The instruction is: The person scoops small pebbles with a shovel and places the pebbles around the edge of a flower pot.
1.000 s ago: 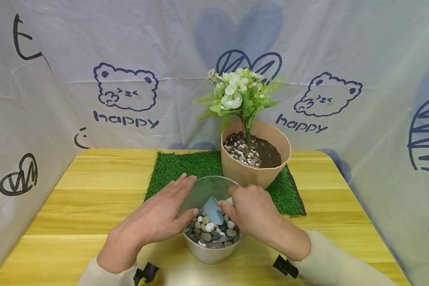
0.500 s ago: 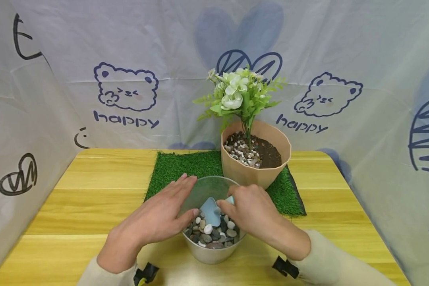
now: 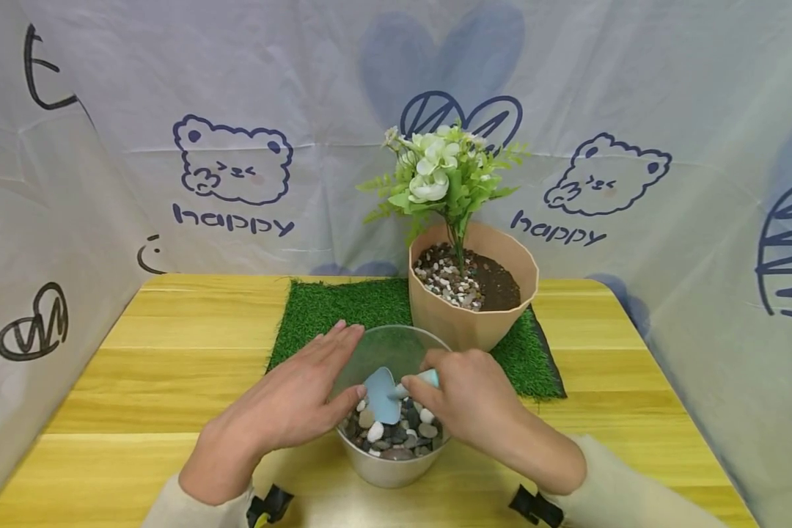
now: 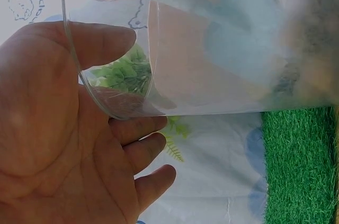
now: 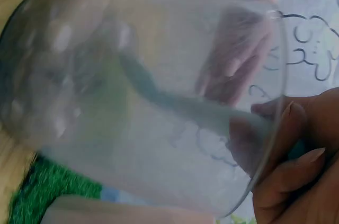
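Observation:
In the head view a clear bucket (image 3: 396, 477) of mixed pebbles (image 3: 396, 438) stands between the hands. My right hand (image 3: 470, 389) grips the handle of a small light-blue trowel (image 3: 383, 396). The trowel's blade lies low inside the bucket among the pebbles, and the right wrist view shows its handle (image 5: 201, 113) slanting up past the rim. My left hand (image 3: 287, 396) rests against the bucket's left side, fingers fairly straight and thumb near the rim. Through the clear wall in the left wrist view, the blade looks blurred.
Behind the bucket, a peach flowerpot (image 3: 462, 319) holds soil, small stones and a white-flowered plant (image 3: 435, 169). It stands on a green turf mat (image 3: 343, 301) on the wooden table (image 3: 138, 381). A printed cloth (image 3: 330, 198) hangs behind and at both sides.
The trowel blade has shifted left and slightly nearer through the pebbles, exposing more of its handle. A few pebbles have moved with it. My left hand has stayed in place.

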### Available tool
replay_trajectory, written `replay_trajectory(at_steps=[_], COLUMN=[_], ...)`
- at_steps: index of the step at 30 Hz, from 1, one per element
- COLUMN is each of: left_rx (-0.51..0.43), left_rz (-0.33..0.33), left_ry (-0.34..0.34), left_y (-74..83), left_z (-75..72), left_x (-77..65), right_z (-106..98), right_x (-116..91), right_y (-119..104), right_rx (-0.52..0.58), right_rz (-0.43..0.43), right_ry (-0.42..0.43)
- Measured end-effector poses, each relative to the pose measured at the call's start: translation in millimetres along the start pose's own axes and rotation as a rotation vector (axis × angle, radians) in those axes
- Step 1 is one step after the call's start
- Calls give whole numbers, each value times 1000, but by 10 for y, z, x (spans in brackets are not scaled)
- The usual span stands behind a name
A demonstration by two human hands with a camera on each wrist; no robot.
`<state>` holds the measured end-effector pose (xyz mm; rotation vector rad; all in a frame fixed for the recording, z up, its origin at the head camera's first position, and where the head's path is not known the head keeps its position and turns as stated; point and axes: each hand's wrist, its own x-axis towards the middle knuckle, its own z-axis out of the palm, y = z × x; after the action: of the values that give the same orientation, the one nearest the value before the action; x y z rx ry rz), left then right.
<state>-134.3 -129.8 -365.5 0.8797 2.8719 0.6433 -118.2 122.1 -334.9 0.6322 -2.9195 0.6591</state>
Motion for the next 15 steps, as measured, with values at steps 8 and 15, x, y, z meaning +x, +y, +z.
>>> replay_trajectory(at_steps=[8, 15], left_rx=[-9, -5], left_rz=[-7, -23], left_ry=[-14, -22], left_y=[3, 8], left_z=[-8, -5], left_x=[16, 13], right_z=[-48, -97], right_x=[-118, -177], right_y=[-5, 151], right_rx=[97, 270], right_rz=[-44, 91], right_ry=[-83, -139])
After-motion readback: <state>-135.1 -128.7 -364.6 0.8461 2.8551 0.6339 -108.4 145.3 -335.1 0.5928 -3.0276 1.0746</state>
